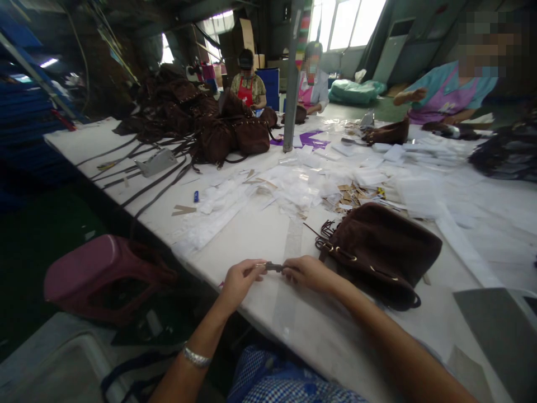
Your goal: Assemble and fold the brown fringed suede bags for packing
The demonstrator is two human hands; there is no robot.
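Observation:
My left hand [240,278] and my right hand [305,272] meet over the near edge of the white table [268,235]. Both pinch a small dark strip-like piece [273,267] between their fingertips; what it is I cannot make out. Just right of my right hand lies a brown suede drawstring bag [384,249] with metal eyelets and fringe cords. A silver bracelet [195,356] sits on my left wrist.
Clear plastic sleeves and paper tags [319,187] litter the table's middle. A pile of brown bags [201,120] and long straps [151,179] lies at the far left. A grey post [291,78] stands on the table. Three people work at the far side. A pink stool [100,274] stands left.

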